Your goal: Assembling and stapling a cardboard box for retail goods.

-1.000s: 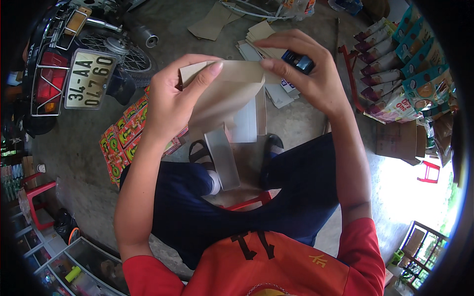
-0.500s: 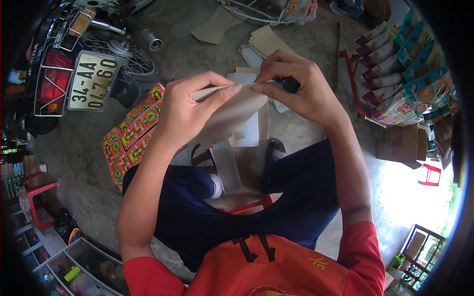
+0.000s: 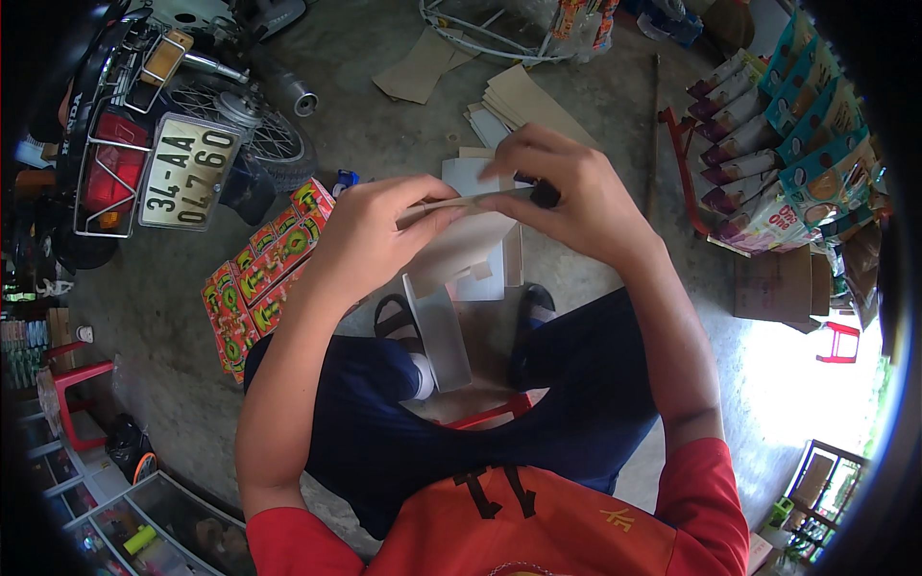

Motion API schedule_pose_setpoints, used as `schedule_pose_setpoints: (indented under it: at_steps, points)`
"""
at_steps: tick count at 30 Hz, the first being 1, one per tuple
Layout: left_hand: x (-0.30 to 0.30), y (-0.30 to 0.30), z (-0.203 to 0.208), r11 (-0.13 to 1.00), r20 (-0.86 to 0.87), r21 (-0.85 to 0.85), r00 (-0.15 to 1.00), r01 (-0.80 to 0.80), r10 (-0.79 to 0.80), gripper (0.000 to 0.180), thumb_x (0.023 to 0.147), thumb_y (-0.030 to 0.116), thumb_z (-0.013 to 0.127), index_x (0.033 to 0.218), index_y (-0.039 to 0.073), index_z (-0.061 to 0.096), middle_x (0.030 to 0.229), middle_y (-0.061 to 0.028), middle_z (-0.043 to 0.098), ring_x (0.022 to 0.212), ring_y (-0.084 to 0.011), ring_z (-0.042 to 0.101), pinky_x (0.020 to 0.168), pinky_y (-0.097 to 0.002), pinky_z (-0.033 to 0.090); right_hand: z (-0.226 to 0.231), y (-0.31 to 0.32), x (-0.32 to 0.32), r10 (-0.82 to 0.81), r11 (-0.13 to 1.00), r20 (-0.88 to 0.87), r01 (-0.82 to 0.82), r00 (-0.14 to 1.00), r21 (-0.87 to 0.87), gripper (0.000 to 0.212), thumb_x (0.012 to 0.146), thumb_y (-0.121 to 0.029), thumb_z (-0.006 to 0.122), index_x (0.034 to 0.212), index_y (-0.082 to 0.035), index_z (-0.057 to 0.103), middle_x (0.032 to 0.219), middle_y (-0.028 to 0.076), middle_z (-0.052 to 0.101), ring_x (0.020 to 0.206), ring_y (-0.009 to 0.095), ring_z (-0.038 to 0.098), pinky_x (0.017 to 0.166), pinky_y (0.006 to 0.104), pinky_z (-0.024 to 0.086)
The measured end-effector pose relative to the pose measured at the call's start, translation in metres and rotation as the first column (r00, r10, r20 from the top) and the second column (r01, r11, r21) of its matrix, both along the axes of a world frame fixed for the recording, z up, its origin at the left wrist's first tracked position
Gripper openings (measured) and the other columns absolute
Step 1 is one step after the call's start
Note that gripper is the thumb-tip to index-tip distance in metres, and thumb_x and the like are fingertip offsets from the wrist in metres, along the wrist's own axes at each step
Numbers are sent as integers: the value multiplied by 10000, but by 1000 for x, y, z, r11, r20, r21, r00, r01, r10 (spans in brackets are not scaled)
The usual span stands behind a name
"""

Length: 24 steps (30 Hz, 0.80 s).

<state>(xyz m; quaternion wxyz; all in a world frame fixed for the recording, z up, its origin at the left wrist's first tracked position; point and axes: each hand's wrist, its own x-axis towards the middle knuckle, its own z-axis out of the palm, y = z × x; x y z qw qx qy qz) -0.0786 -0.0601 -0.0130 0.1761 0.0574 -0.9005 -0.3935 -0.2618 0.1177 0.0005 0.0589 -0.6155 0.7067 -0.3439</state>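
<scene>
A grey-beige cardboard piece (image 3: 459, 242) is held up in front of me, over the floor between my feet. My left hand (image 3: 379, 226) is closed on its upper left edge, thumb on the near side. At the right end of that edge, my right hand (image 3: 586, 202) has its thumb along the cardboard, while its forefinger is raised a little apart. A small dark object (image 3: 545, 194) shows under the right fingers; I cannot tell what it is or whether it is gripped. Just below hangs or stands a pale, translucent-looking strip (image 3: 442, 336), beside my left foot.
White and brown card pieces (image 3: 480, 278) lie beyond my feet, with more cardboard sheets (image 3: 533, 106) farther off. Red patterned boxes (image 3: 264, 278) and a parked motorbike (image 3: 115, 163) are on the left. A red rack of bagged goods (image 3: 768, 154) and a cardboard box (image 3: 773, 283) stand right.
Both hands and the cardboard piece have come slightly lower and nearer to me. The right forefinger has lifted away from the cardboard edge, and its thumb has slid along it.
</scene>
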Motion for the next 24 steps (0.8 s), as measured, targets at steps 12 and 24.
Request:
schedule_pose_setpoints:
  at_steps: [12, 24]
  points:
    - [0, -15, 2, 948, -64, 313, 994, -59, 83, 308, 969, 233, 777, 1185, 26, 703, 1062, -99, 771, 952, -169, 745, 812, -307, 580, 9, 4, -13, -39, 998, 300, 55, 953, -44, 368, 840, -149, 860, 1154, -12, 727, 994, 71, 726, 950, 140, 649, 887, 305, 519]
    - [-5, -1, -4, 997, -200, 10, 977, -74, 74, 326, 973, 313, 763, 1097, 15, 722, 958, -108, 749, 832, -224, 734, 690, -321, 547, 4, 0, -13, -144, 985, 469, 172, 872, -17, 319, 949, -319, 803, 921, -9, 729, 776, -13, 623, 733, 77, 544, 682, 275, 437]
